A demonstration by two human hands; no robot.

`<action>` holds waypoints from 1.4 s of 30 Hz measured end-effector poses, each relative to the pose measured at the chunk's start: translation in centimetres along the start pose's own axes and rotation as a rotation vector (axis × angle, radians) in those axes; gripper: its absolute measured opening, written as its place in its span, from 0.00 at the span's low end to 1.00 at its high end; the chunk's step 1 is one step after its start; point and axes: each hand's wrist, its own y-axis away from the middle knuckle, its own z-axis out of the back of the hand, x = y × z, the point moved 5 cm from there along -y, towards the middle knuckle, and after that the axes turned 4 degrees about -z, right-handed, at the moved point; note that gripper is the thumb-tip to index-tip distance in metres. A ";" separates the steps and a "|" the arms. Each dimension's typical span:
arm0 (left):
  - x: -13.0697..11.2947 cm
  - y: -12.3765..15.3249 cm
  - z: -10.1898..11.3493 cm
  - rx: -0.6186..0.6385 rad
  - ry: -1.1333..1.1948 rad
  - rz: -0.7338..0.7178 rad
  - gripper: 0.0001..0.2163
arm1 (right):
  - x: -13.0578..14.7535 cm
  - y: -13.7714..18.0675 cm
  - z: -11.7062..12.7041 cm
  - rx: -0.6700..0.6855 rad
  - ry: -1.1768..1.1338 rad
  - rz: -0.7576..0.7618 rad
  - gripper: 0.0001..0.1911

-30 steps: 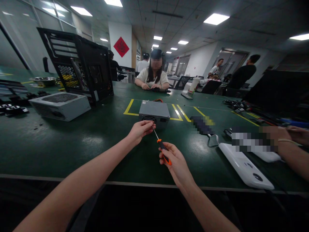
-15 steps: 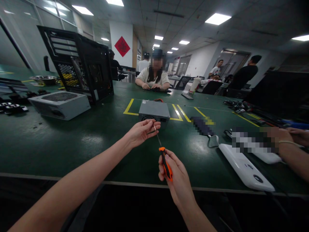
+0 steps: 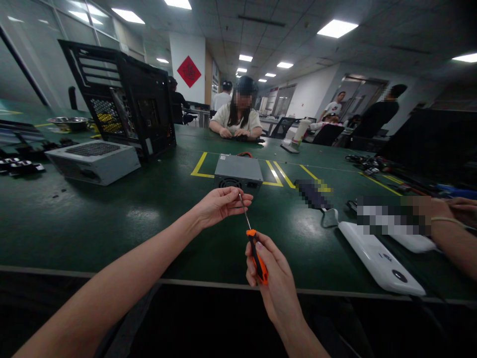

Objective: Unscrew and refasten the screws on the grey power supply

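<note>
- Our right hand (image 3: 276, 266) grips the orange-and-black handle of the screwdriver (image 3: 252, 236), fingers wrapped round it.
- We hold the screwdriver above the green table (image 3: 179, 258), shaft slanting up and away from us.
- Our left hand (image 3: 223, 205) meets the shaft's tip with bent fingers; we cannot tell whether they pinch it or a small part.
- Just beyond our left hand, the grey metal box (image 3: 238, 168) rests on the table.

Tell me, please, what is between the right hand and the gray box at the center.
In the head view, the screwdriver shaft and the left hand lie between them.
</note>
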 end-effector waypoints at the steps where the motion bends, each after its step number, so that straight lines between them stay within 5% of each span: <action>1: 0.0 0.0 0.1 0.007 -0.030 0.003 0.04 | 0.0 0.0 0.0 0.000 0.008 -0.001 0.16; 12: -0.8 -0.2 1.0 0.020 -0.410 0.035 0.13 | 0.2 -0.1 0.5 0.029 0.065 -0.091 0.17; 19: 0.0 -0.8 1.2 -0.080 -0.250 0.034 0.08 | 0.2 -0.9 0.2 0.015 -0.037 -0.116 0.15; 25: 0.6 -1.0 1.8 -0.088 -0.185 0.078 0.15 | 0.4 -1.6 0.4 -0.023 -0.087 -0.107 0.15; 32: 0.8 -1.4 2.4 -0.173 -0.204 0.036 0.07 | 0.4 -1.9 0.4 -0.013 -0.083 -0.108 0.15; 42: 0.7 -1.3 2.0 -0.109 -0.338 -0.011 0.06 | 0.3 -1.8 0.1 0.014 -0.033 -0.137 0.14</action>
